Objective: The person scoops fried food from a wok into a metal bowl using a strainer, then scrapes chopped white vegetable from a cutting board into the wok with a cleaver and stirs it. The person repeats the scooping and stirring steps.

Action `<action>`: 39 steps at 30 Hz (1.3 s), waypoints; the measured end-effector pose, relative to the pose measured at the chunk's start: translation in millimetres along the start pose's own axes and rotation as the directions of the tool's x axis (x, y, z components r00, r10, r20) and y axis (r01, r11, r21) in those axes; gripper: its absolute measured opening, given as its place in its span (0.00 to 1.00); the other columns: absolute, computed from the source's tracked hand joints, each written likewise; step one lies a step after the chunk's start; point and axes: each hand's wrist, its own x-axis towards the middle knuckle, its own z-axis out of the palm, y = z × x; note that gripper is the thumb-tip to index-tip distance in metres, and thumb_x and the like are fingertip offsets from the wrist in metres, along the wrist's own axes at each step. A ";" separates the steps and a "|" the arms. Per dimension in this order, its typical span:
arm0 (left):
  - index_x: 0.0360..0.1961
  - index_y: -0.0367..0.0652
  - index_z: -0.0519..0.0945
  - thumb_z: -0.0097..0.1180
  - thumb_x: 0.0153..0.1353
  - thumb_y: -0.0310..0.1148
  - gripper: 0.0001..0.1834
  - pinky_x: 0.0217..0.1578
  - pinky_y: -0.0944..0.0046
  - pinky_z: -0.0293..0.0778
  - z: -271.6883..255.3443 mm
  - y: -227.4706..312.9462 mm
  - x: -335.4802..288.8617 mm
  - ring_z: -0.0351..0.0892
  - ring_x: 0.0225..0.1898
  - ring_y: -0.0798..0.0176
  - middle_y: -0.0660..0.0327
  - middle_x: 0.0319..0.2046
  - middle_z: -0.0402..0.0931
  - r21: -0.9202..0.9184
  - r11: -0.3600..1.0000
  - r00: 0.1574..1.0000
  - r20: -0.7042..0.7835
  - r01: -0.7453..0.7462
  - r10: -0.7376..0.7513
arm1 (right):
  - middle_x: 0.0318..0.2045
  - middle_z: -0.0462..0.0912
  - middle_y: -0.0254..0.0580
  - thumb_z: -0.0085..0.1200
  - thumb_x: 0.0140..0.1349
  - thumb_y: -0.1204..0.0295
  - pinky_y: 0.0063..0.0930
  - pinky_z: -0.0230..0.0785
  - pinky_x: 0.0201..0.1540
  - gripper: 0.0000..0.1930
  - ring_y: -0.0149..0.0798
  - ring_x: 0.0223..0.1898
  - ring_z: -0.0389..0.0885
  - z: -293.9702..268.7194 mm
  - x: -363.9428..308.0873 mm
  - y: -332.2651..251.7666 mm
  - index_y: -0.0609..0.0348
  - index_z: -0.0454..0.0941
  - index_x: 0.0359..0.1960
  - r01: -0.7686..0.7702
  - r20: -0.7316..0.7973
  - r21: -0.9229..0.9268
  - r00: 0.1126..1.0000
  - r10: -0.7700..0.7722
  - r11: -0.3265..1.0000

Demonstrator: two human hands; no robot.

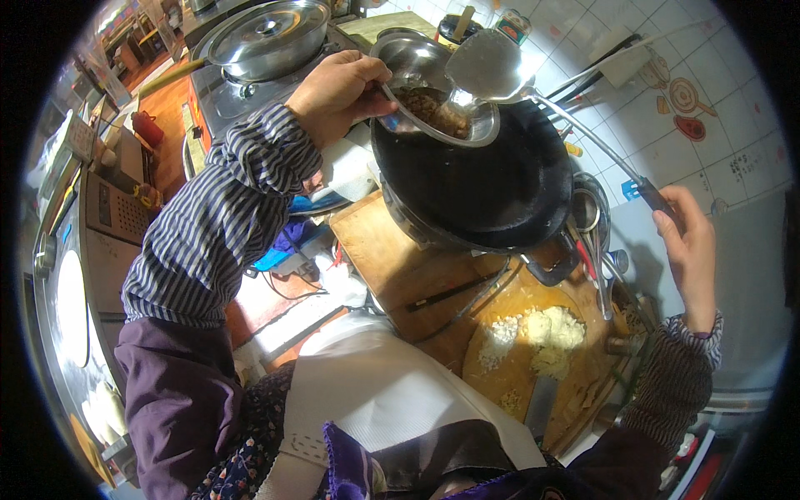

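Nearest, a pale apron [350, 375] covers the person's front. Just beyond it a knife blade [540, 408] lies on a wooden board [367, 242], close to a heap of finely chopped pale-yellow food [554, 329], with whiter bits [504, 331] at its left. A thin dark rod [450, 293] lies further up the board.

At the right, the right hand [687, 242] has its fingers clamped on the dark grip of a long metal cooking tool [487, 67], which reaches across to the left. Past the heap sits a black wok [483, 183], its broad inside dark.

Over the wok's far edge is a metal bowl [490, 129] — tilted, with brown, crumbly food [429, 112] inside. The left hand [337, 96] has its fingers clamped on the bowl's left rim. The tool's wide head overlaps the bowl's far side; whether they touch, I cannot tell.

Behind stands another metal bowl [408, 57]; far left, a lidded pan [267, 42] sits on a stove [237, 100].
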 end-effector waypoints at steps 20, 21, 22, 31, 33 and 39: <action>0.34 0.35 0.70 0.49 0.59 0.28 0.06 0.31 0.71 0.79 -16.8 3.6 -7.2 0.71 0.27 0.69 0.60 0.28 0.65 0.108 0.989 0.991 -0.080 -0.102 0.111 | 0.14 0.68 0.27 0.50 0.58 0.69 0.17 0.51 0.17 0.05 0.20 0.14 0.62 -10.2 -12.7 41.1 0.56 0.73 0.32 -0.298 0.216 0.085 0.937 0.274 0.951; 0.34 0.35 0.71 0.48 0.59 0.28 0.06 0.31 0.71 0.79 -19.2 4.4 -7.5 0.71 0.27 0.69 0.60 0.28 0.65 0.123 0.987 0.990 -0.074 -0.107 0.117 | 0.13 0.68 0.29 0.50 0.57 0.69 0.19 0.53 0.18 0.05 0.22 0.15 0.64 -9.3 -10.2 41.2 0.57 0.73 0.31 -0.269 0.219 0.019 0.941 0.258 0.963; 0.34 0.35 0.71 0.48 0.59 0.28 0.06 0.31 0.71 0.79 -20.7 4.3 -7.4 0.71 0.26 0.69 0.60 0.28 0.65 0.123 0.986 0.990 -0.068 -0.115 0.124 | 0.13 0.68 0.30 0.51 0.56 0.70 0.21 0.55 0.19 0.05 0.23 0.15 0.65 -8.5 -7.5 40.7 0.57 0.73 0.30 -0.291 0.218 -0.088 0.928 0.303 0.953; 0.35 0.34 0.70 0.48 0.60 0.28 0.07 0.29 0.75 0.79 -26.6 4.3 -7.9 0.72 0.27 0.70 0.61 0.28 0.65 0.126 0.985 0.990 -0.069 -0.114 0.124 | 0.15 0.72 0.33 0.53 0.54 0.69 0.24 0.59 0.24 0.06 0.27 0.18 0.71 2.7 18.9 34.1 0.57 0.73 0.28 -0.296 0.414 -0.236 0.831 0.371 0.926; 0.35 0.34 0.70 0.47 0.60 0.28 0.07 0.29 0.75 0.79 -27.8 4.8 -8.4 0.72 0.27 0.70 0.60 0.28 0.65 0.126 0.987 0.992 -0.068 -0.100 0.109 | 0.15 0.72 0.32 0.53 0.55 0.70 0.24 0.59 0.23 0.05 0.26 0.18 0.71 15.3 24.5 35.7 0.57 0.73 0.28 -0.328 0.441 -0.209 0.809 0.388 0.921; 0.34 0.34 0.70 0.48 0.60 0.28 0.07 0.28 0.75 0.79 -29.5 3.7 -6.1 0.72 0.26 0.70 0.60 0.28 0.65 0.068 0.993 0.991 -0.078 -0.101 0.106 | 0.17 0.71 0.29 0.51 0.57 0.71 0.16 0.57 0.18 0.05 0.22 0.17 0.68 61.5 28.3 43.3 0.59 0.71 0.28 -0.344 0.508 0.075 0.821 0.262 0.936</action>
